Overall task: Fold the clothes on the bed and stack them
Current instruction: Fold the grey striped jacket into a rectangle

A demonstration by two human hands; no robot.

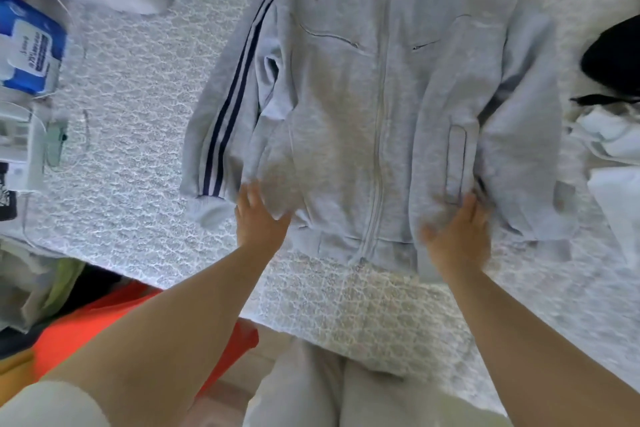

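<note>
A: Logging the grey zip jacket [363,107] as spread front-up on the bed [145,135], hem toward me, zip closed down the middle. I read that as staging: flat and square so the sides can fold in evenly.

B: Hands?

A: My left hand [261,218] lies flat on the lower left panel, fingers straight, gripping nothing. My right hand [460,239] presses near the side pocket [457,163], also flat. Both blur, so I cannot rule out a light pinch of cloth on the right.

B: Why down there?

A: Likely smoothing the hem end before folding. The striped sleeve [221,128] hangs out to the left, the other sleeve [526,135] bunches right; neither is folded in yet.

B: Stack?

A: White clothes [609,139] and a black garment [613,55] sit at the right edge, near the jacket. I judge this piece goes there.
</note>
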